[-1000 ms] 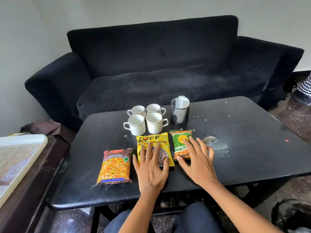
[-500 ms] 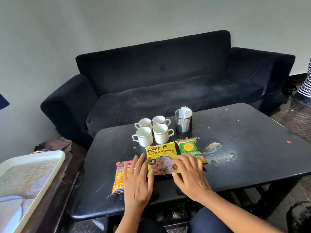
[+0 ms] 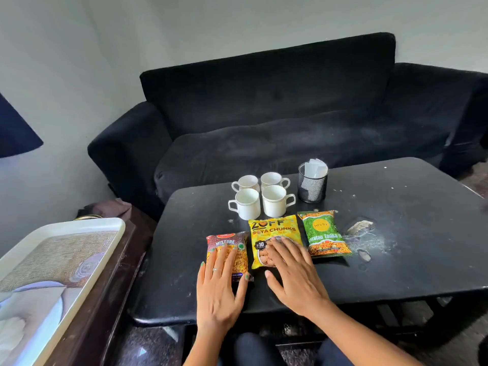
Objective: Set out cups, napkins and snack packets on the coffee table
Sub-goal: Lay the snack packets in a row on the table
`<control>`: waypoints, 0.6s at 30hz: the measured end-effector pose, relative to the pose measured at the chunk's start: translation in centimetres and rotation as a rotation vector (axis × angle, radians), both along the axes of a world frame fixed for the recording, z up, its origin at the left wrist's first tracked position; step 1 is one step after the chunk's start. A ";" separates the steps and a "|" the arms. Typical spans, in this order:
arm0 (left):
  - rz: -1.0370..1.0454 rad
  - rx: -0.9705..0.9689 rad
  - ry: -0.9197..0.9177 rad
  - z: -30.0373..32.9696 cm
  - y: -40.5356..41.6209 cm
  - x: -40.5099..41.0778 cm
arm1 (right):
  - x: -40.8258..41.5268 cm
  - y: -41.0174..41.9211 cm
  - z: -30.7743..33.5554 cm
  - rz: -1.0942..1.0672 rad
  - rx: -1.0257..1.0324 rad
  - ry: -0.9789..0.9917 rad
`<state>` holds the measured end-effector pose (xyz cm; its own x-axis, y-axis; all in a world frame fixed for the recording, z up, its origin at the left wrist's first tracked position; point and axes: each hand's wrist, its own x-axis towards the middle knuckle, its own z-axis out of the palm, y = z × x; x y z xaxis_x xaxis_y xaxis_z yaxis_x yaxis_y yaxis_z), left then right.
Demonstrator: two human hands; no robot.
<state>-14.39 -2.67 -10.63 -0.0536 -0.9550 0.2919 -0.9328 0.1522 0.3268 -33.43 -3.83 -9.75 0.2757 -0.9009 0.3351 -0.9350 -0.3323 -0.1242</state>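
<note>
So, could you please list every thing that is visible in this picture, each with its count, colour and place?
cups: four, white, grouped at the table's far edge
napkin holder: one, black mesh with white napkins, right of the cups
Mixture packet: one, maroon and orange, leftmost of the row
soya chunks packet: one, yellow, middle of the row
green packet: one, green, right end of the row
coffee table: one, black, in front of the sofa
sofa: one, black, behind the table
tray: one, white rim, on the dark side table at left
left hand: flat on the Mixture packet
right hand: flat on the soya chunks packet
</note>
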 end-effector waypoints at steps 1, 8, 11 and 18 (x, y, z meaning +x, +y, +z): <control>-0.004 0.009 -0.002 0.1 -0.4 0.0 | 0.0 0.0 0.0 -0.002 0.009 -0.001; 0.009 0.030 -0.008 0.2 -2.6 0.0 | 0.0 -0.2 -0.1 -0.012 0.051 -0.017; 0.007 0.032 -0.021 0.2 -3.4 0.1 | 0.0 -0.3 -0.1 -0.018 0.043 -0.013; 0.037 0.010 -0.036 0.7 -4.0 -0.2 | 0.1 -0.5 -0.2 -0.023 0.035 -0.026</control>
